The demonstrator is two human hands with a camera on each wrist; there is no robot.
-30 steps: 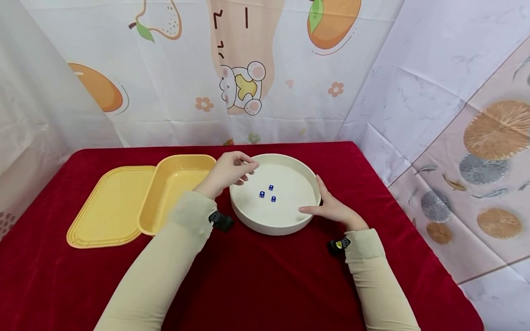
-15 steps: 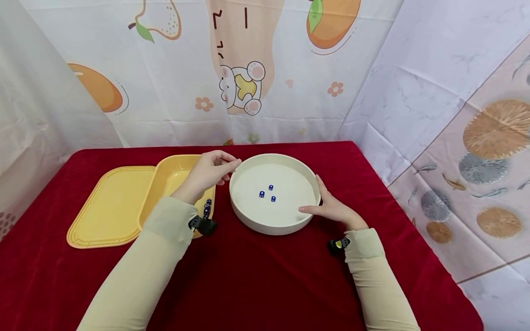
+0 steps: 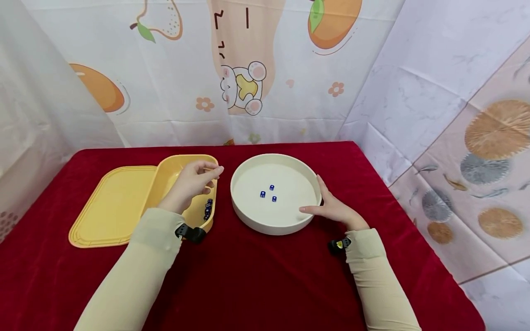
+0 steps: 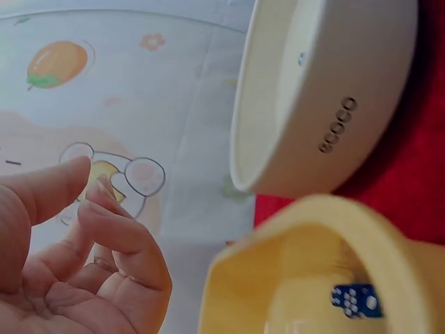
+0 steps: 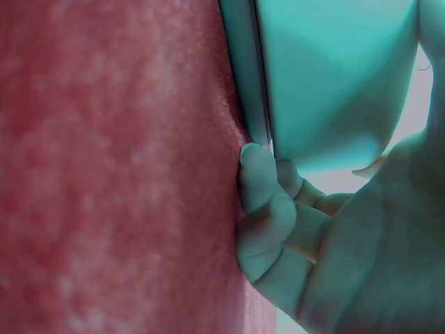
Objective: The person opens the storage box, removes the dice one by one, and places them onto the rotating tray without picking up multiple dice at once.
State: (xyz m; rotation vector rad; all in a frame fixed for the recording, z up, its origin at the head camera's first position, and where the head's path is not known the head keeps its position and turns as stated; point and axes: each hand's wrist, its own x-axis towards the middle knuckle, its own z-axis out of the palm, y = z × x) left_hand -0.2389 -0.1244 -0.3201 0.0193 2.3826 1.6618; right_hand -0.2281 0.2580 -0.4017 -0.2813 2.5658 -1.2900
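Note:
My left hand (image 3: 191, 181) hovers over the yellow box (image 3: 165, 184), fingers loosely bent. Nothing shows between its thumb and fingertips in the left wrist view, where the hand (image 4: 90, 257) is beside the box (image 4: 334, 216). Several blue dice (image 3: 208, 209) lie inside the box along its right side. My right hand (image 3: 333, 209) holds the side of a round white tray (image 3: 275, 225), thumb over the rim and fingers around the outside. Three blue dice (image 3: 262, 194) sit apart on the tray's floor. In the right wrist view, the fingers (image 5: 268, 216) are low against the tray's wall (image 5: 334, 83).
A flat yellow lid (image 3: 109, 204) lies left of the box, partly under or behind its edge. Dark red cloth (image 3: 265, 285) covers the table. A printed white curtain (image 3: 165, 92) hangs at the back, with another patterned one (image 3: 468, 184) at the right.
My left hand has moved left from over the round tray to over the yellow box, uncovering the dice inside it. The right hand and the three dice in the tray have stayed put.

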